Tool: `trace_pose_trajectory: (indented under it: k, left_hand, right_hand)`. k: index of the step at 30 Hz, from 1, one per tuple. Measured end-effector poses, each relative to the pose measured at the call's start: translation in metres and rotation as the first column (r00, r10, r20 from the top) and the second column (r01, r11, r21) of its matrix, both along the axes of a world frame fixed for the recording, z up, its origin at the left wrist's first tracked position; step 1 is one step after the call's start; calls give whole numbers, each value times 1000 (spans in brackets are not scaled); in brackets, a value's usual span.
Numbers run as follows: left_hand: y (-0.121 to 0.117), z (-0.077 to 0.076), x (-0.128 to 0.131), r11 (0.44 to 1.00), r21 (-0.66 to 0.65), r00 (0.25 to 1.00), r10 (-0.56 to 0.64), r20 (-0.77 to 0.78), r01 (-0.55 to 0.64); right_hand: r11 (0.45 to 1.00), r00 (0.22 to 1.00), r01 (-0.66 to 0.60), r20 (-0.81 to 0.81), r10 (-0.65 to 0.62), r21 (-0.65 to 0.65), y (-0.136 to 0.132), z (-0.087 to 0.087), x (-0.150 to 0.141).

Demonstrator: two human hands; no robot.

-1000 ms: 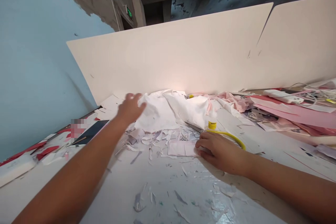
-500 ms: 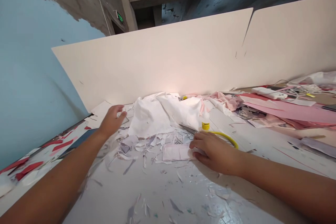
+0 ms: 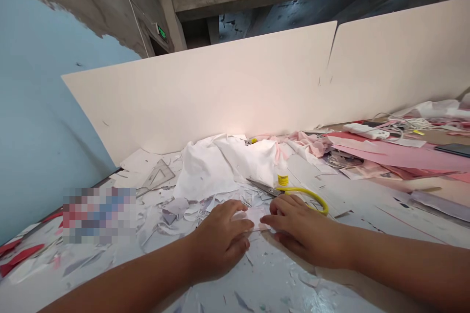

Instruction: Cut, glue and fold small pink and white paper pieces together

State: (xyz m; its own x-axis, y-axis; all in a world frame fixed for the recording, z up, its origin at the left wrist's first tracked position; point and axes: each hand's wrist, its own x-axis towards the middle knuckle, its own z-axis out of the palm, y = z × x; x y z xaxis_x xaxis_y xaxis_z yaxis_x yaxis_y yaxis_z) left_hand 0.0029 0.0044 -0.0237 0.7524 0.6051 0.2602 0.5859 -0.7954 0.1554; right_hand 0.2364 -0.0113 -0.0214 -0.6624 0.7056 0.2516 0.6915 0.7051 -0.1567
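Observation:
A small pale pink rectangle [image 3: 256, 215], paper or cloth I cannot tell, lies on the white table between my hands. Around its left end my left hand [image 3: 222, 237] has its fingers bent, covering that part. My right hand [image 3: 308, 230] grips the right end with curled fingers. Just beyond the right hand are scissors with yellow handles [image 3: 312, 194], their blades pointing left toward a white cloth [image 3: 209, 168]. A small bottle with a yellow label [image 3: 282, 179] stands behind the scissors. At the left lies a clear set square [image 3: 160, 174].
Cut scraps [image 3: 176, 210] litter the table around my hands. A white partition [image 3: 205, 98] rises along the back. To the right are pink sheets [image 3: 382, 156], a white power strip [image 3: 366, 131] with cables, and a dark phone-like slab [image 3: 455, 149]. Red pieces [image 3: 22, 259] lie far left.
My left hand has come from beside the set square, right and nearer, to the left end of the pink rectangle. My right hand stays at its right end. The view has shifted slightly.

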Motion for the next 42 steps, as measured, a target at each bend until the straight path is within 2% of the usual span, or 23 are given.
trace_pose_trajectory:
  k: [5,10,22,29,34,42]
  left_hand:
    - [1,2,1,997,22,998,-67,-16,68]
    - [1,0,0,996,11,996,-86,-24,86]
    - [3,-1,1,996,1,996,-92,-8,92]
    - [0,2,-2,998,33,999,-47,-3,47]
    - [-3,6,1,999,10,997,-49,-57,49]
    - [2,-1,0,999,5,996,-44,-75,44]
  right_hand:
    - [999,1000,-3,-11,4,35,-1,-4,-1]
    - [1000,1000,-10,-16,10,15,0,-5,-1]
    - [1000,1000,-23,11,23,-22,1,-4,-1]
    - [999,1000,-5,-14,6,36,1,-9,2]
    - [1000,1000,-2,-5,2,30,1,-8,0]
    - [1000,1000,12,-6,-12,12,0,-9,0]
